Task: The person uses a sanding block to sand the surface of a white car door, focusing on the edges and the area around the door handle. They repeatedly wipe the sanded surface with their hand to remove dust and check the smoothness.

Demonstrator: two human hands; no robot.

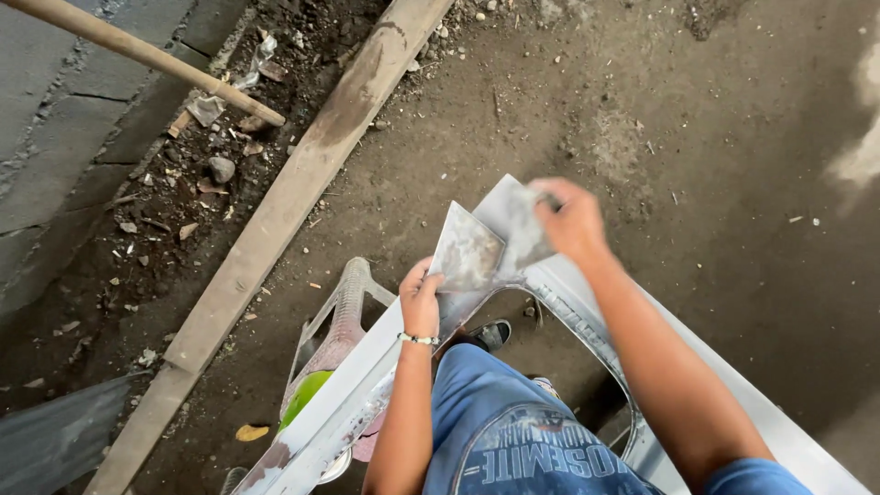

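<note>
1. We see our left hand [421, 302] gripping the lower edge of a flat grey scraper blade [467, 252], with the fingers closed on it; a thin bracelet [418, 339] is on this wrist.
2. Our right hand [573, 220] holds a second flat blade [518, 215], the fingers pinched on its upper corner.
3. The two blades overlap, the left one lying in front of the right one, both smeared with grey paste.
4. Both blades are held just above a long white panel [339, 394], which runs from the lower left across our knees and has a large curved opening.
5. Under the panel stands a pale plastic chair [344, 307] with something green [302, 396] on it.
6. On the dirt floor [733, 183], a long wooden plank [275, 215] lies diagonally, and a wooden stick [137, 50] crosses the upper left corner.
7. One dark shoe [493, 334] shows through the opening.
</note>
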